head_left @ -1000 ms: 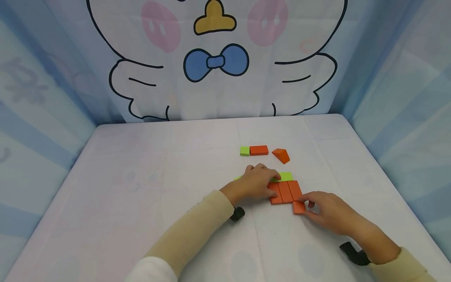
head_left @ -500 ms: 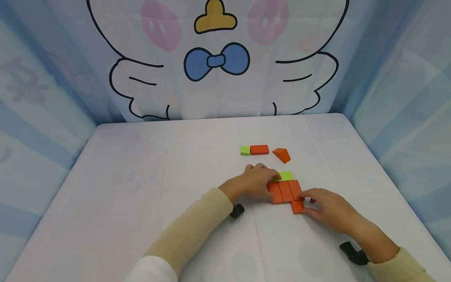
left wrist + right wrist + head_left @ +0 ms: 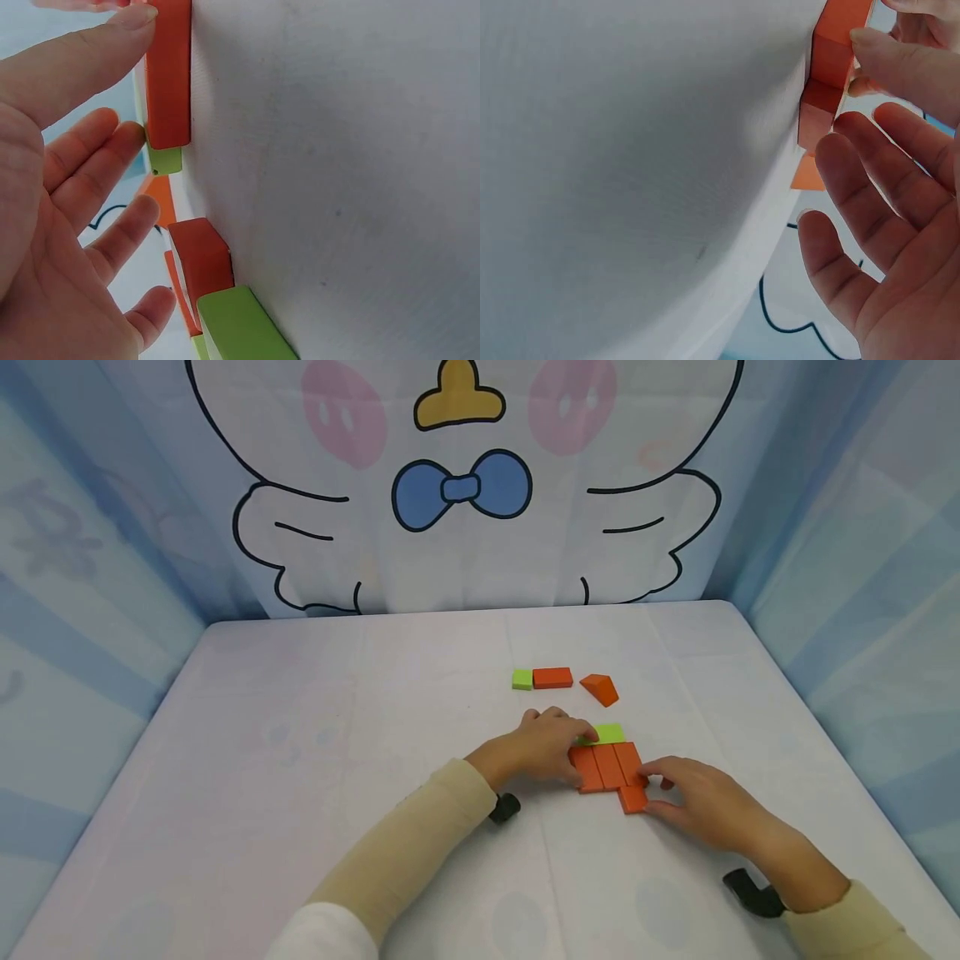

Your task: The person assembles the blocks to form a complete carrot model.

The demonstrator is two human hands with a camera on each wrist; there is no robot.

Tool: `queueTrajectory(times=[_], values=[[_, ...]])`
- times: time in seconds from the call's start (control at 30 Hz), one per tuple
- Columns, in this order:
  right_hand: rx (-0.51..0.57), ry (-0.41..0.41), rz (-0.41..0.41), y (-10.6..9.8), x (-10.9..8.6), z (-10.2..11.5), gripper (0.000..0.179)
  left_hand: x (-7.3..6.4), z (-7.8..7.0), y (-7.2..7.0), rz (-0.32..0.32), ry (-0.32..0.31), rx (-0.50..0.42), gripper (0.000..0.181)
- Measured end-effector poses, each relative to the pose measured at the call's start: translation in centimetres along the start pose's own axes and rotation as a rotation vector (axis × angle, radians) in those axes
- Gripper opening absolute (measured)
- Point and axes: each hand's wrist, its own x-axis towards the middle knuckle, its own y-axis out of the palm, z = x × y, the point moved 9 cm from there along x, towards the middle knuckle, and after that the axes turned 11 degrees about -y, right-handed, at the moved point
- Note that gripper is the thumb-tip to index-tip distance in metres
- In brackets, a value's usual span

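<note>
The small block (image 3: pixel 632 800) touches the near right end of the orange row (image 3: pixel 608 768) on the table (image 3: pixel 360 702), so I'd nudge gently, right hand (image 3: pixel 701 797) relaxed against it, left hand (image 3: pixel 542 750) loosely spread, bracing the row.

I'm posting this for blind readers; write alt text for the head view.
A person's left hand and right hand touch a flat group of orange blocks on a white table, with a green block along its far edge. Farther back lie a small green block, an orange bar and an orange wedge.
</note>
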Motion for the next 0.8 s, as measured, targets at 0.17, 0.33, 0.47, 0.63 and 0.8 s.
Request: queueTrajectory(times=[0.17, 0.33, 0.47, 0.63, 0.8], values=[[0.077, 0.059, 0.014, -0.5, 0.7, -0.9, 0.044, 0.1, 0.0, -0.1, -0.026, 0.016, -0.011, 0.052], [0.107, 0.038, 0.01, -0.9, 2.4, -1.4, 0.047, 0.0, 0.4, -0.5, -0.062, -0.001, -0.011, 0.05], [0.152, 0.032, 0.049, -0.5, 3.6, -1.7, 0.051, -0.5, 1.6, -1.4, -0.092, -0.05, -0.019, 0.049], [0.199, 0.041, 0.092, 0.1, 4.3, -2.2, 0.054, -1.2, 4.0, -2.5, -0.123, -0.127, -0.038, 0.05], [0.239, 0.053, 0.126, 0.5, 4.5, -2.5, 0.055, -1.4, 5.9, -2.7, -0.142, -0.206, -0.019, 0.048]])
